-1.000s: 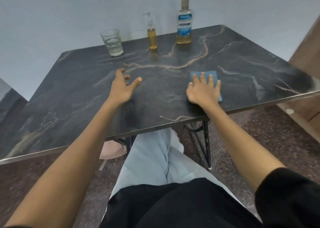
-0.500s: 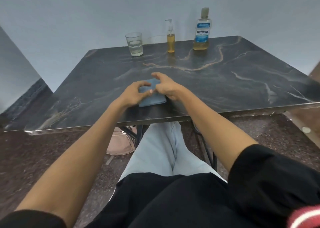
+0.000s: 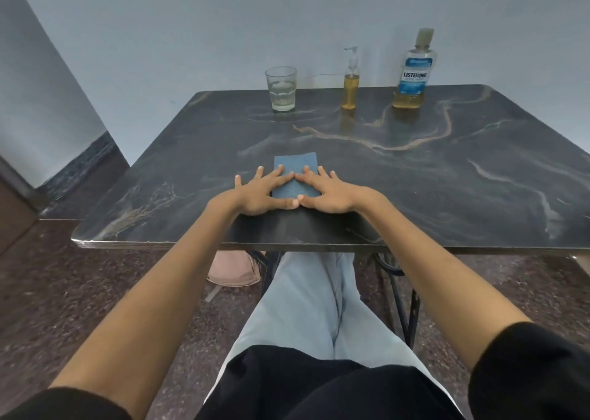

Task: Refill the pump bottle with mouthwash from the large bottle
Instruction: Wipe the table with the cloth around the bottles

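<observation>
Fingers (image 3: 260,176) of both hands lie straight and spread, pressing a blue cloth (image 3: 295,172) flat on the bench (image 3: 447,170). Pump bottle (image 3: 350,82) and large bottle (image 3: 412,74) stand at the far edge, well apart from the left hand (image 3: 258,196) and right hand (image 3: 332,194).

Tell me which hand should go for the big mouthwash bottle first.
Right, probably. The large bottle stands at the far right of the table, on the right hand's side. Both hands lie flat on the blue cloth; the left hand would have to cross over.
</observation>
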`<state>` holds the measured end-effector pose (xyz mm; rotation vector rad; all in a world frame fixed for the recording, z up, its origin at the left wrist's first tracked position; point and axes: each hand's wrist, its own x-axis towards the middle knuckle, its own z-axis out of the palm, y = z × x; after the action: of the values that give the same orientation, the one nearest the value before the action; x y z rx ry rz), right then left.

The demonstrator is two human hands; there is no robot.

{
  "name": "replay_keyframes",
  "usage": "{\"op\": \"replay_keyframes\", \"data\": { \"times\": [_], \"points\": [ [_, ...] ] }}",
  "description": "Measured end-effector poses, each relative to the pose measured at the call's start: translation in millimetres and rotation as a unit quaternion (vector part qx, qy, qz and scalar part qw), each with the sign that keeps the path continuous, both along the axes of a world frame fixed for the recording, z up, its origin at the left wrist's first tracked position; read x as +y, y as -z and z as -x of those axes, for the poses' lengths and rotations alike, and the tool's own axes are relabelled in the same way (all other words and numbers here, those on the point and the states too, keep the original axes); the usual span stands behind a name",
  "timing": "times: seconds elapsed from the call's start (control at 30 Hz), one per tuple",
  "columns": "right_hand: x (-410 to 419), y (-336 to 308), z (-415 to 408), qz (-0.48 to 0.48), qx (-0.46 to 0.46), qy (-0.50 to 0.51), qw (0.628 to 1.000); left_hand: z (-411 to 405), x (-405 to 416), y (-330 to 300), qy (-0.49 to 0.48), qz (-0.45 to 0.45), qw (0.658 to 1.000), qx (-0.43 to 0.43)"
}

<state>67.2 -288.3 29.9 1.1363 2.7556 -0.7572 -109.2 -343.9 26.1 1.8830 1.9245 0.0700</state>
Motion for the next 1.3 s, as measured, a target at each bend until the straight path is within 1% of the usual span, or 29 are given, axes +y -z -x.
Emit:
{"op": "replay_keyframes", "data": {
  "times": [0.23,0.53,0.8,0.93,1.13,1.3],
  "points": [
    [20,2,42,-0.038,-0.001,-0.018,0.999,36,18,-3,-0.026,0.020,0.999,0.032],
    [72,-2,108,-0.041,-0.015,-0.045,0.998,92,62,-7,-0.076,0.032,0.995,0.059],
    [127,-1,174,-0.096,-0.035,-0.056,0.993,142,122,-23,-0.083,0.085,0.984,0.135],
    [155,4,199,-0.094,-0.015,-0.048,0.994,163,156,-30,-0.078,0.125,0.972,0.182],
    [194,7,231,-0.110,-0.018,-0.043,0.993,185,202,-35,-0.063,0.166,0.952,0.248],
    [220,9,252,-0.109,-0.013,-0.029,0.993,202,228,-38,-0.062,0.174,0.947,0.264]
  ]
}}
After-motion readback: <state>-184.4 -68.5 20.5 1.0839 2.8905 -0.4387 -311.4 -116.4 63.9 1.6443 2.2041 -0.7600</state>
